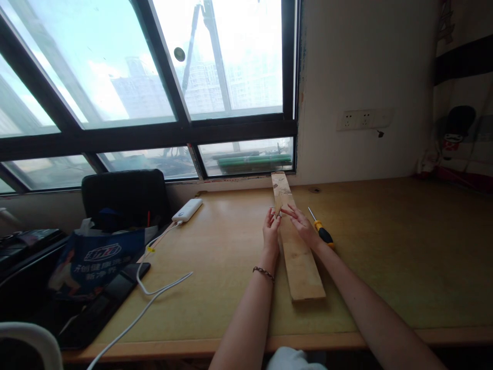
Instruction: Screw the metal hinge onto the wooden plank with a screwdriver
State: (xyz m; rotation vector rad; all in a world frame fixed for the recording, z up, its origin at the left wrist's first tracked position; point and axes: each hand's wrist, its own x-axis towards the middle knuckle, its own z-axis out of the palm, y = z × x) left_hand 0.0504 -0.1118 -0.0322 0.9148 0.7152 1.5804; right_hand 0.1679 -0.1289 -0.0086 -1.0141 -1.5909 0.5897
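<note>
A long, narrow wooden board [303,264] lies on the table, running away from me toward the window. Above its far half, my left hand [271,232] is closed, fingertips pinched at a small thing with thin metal parts and a light wooden sliver [278,203]; its exact kind is too small to make out. From the right, my right hand [303,228] reaches over the board, its fingertips closed in at the same small thing. A screwdriver [322,232] with a yellow and black handle rests on the table just right of my right hand.
The wooden table [227,288] meets the wall and window at the back. A white power bank [188,209] with a white cable [157,292] lies at the left. Beyond the table's left edge are a black chair [123,192] and a blue bag [98,262].
</note>
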